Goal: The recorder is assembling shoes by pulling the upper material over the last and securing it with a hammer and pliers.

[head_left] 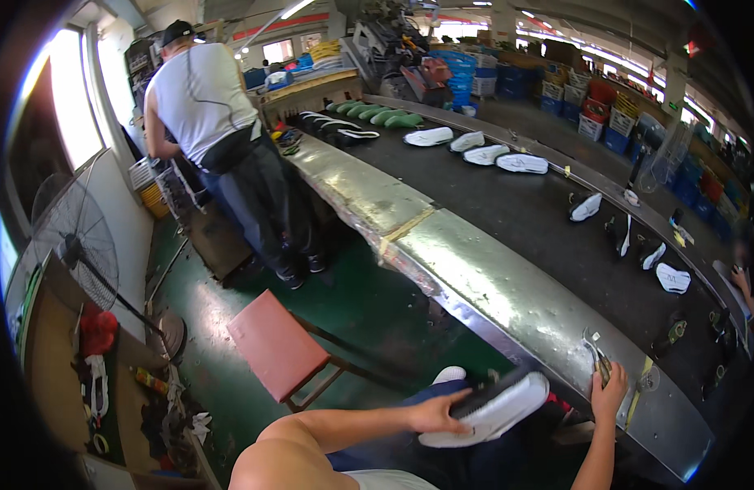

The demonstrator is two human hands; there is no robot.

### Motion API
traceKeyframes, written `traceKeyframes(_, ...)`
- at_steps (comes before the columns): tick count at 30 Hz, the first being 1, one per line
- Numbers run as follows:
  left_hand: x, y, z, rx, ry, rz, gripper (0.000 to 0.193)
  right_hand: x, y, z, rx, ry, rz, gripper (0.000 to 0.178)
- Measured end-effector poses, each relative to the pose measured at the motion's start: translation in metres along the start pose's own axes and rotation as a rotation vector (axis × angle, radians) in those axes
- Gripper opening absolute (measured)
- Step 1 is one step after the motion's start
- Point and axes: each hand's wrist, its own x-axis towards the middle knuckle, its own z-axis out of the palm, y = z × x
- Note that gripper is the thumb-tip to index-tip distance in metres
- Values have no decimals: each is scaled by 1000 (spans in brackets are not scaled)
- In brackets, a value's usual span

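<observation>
My left hand [439,415] is closed on the near end of a shoe [507,408] with a black upper and a white sole, held tilted over my lap with the sole toward me. My right hand [608,394] is at the metal bench edge, its fingers closed round the handles of a pair of pliers [593,347]. The metal jaws point away from me, over the bench top [483,257]. Part of the upper is blurred and dark.
Beyond the bench runs a dark conveyor belt [475,196] carrying white soles [522,163], dark shoes and green pieces [385,114]. A red-topped stool [279,345] stands left, near a fan [75,241]. A person [205,106] works at the back left; another person's hand [742,286] shows far right.
</observation>
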Motion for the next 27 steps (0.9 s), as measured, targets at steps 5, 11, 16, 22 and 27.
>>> traceKeyframes(5,-22,-5,48,515,-433,-279,107,-3,0,5,13,10,-9,47)
traceKeyframes(11,34,-22,104,718,-382,-28,107,-47,-28,-14,-78,-33,27,46)
traceKeyframes(16,110,-8,127,674,-463,-59,107,-79,-46,-41,-241,-105,35,52)
traceKeyframes(22,118,-17,108,73,-385,46,86,-124,-38,-63,-221,-156,94,61)
traceKeyframes(27,72,2,65,-478,-353,256,80,-212,-54,-61,683,8,350,37)
